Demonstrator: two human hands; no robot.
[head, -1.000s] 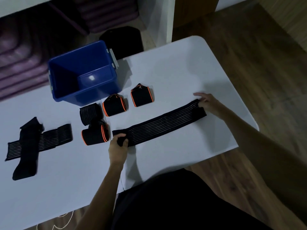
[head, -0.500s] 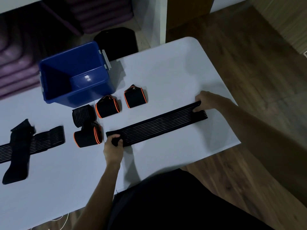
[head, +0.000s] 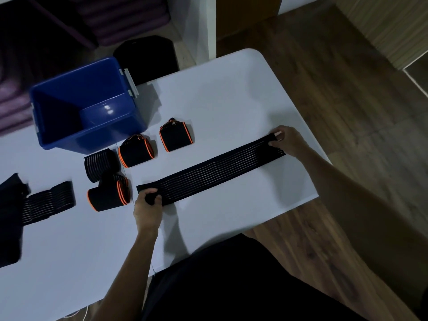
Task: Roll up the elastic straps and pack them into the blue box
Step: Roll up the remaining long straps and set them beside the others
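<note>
Elastic strap is laid flat, stretched, in front of the blue box; near end is gripped by left hand, far end pinched by right hand; rolling judged just starting; a tight first turn is needed next.

Looks like a home room or small exercise studio, dimly lit. Brown wood-plank floor runs right and near. A plain white rectangular table with rounded corners serves as the work surface. Far left, stacked purple padded mats sit on dark shelving, like stored workout gear. A white wall post and a brown wooden door panel stand at the far side. A black rounded seat or stool sits just beyond the table edge.
</note>
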